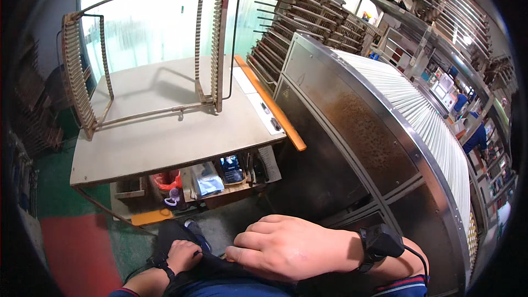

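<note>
Green floor [55,193] spans lower left; at bottom centre the left hand [184,256] curls against dark clothing [213,268], the right hand [278,248] bends beside it, and I cannot tell whether either holds anything. Grey floor [231,225] opens toward the front edge of the pale table [181,137], bearing a toothed metal rack [223,49] at upper left; a steel-edged machine [357,132] bounds the right.

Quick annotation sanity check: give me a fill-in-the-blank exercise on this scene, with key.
1. The metal rack stands ____ the table.
2. The long bar along the table's right edge is ____.
3. Of the person's left hand and right hand, the ____ one is nearer the big metal cabinet.
4. The wrist device on the right arm is ____ in colour.

Missing words: on; orange; right; black.
</note>
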Available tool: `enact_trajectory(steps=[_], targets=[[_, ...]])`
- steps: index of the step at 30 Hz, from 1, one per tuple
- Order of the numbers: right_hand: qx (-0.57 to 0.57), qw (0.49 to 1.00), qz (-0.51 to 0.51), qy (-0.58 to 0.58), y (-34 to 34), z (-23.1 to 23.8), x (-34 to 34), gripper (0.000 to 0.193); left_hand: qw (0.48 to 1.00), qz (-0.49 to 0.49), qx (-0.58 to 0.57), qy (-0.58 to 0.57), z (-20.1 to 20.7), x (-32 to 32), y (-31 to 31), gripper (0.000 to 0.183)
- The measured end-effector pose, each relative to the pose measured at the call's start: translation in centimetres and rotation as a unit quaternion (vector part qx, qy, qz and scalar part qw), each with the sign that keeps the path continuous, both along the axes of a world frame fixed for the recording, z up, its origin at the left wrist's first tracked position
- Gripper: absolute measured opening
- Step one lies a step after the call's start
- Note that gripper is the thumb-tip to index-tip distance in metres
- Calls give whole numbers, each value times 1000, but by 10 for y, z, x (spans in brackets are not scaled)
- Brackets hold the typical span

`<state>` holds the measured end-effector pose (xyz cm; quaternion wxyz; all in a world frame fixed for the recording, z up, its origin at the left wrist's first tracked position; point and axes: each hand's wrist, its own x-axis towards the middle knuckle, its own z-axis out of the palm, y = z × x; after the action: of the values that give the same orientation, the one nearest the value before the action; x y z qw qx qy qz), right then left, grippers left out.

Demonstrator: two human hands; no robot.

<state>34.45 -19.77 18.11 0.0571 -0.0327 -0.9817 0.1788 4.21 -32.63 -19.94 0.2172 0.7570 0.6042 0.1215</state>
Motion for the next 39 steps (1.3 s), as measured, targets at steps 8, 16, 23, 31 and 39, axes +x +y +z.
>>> enact_trajectory(steps=[8,16,23,31,39], targets=[[87,984,7,155,-50,24,-21,23,1000,4,10,-21,0,6,5,22],[243,944,-38,218,-84,16,-35,33,999,23,23,-24,9,9,9,17],[261,947,-73,170,-101,5,-29,38,1000,20,2,-7,12,4,3,18],[242,968,-56,39,-100,42,-5,40,999,30,-25,5,12,6,2,20],[156,972,-41,169,-77,12,-31,40,1000,19,-7,-5,13,9,5,20]])
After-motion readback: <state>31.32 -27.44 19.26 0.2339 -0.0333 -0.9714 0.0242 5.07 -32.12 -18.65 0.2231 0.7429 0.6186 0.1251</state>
